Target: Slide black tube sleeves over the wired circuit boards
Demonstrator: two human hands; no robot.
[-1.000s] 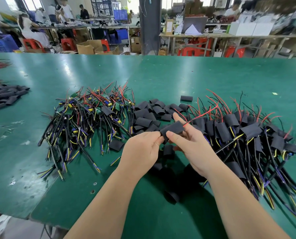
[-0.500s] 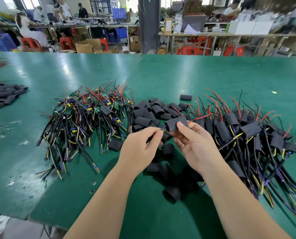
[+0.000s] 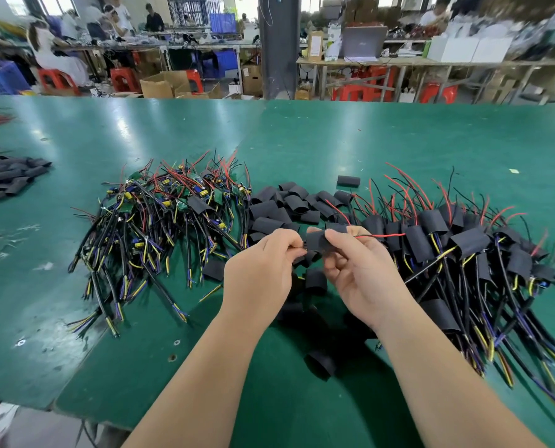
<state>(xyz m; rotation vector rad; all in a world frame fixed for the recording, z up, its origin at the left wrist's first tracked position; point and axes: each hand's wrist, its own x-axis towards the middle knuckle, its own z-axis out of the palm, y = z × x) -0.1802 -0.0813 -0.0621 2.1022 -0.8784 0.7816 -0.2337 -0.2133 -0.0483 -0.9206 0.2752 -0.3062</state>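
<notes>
Above the green table [image 3: 334, 140], my right hand [image 3: 357, 270] pinches a black tube sleeve [image 3: 316, 242] between thumb and fingers. A red and a black wire [image 3: 383, 235] stick out of the sleeve to the right. My left hand [image 3: 263, 270] pinches the wire end at the sleeve's left opening; the board inside is hidden. A heap of bare wired circuit boards [image 3: 160, 221] lies to the left. Loose black sleeves [image 3: 289, 205] are piled in the middle. Sleeved boards with wires [image 3: 463, 253] lie in a heap to the right.
More black sleeves [image 3: 8, 179] lie at the far left of the table. A few loose sleeves [image 3: 321, 363] sit near the front edge between my forearms. Beyond the table stand a pillar [image 3: 277, 43], benches, red stools, boxes and seated people.
The sleeve has been drawn toward me and down a little. The red wire now points right out of the sleeve. My left hand has closed in on the sleeve's left end.
</notes>
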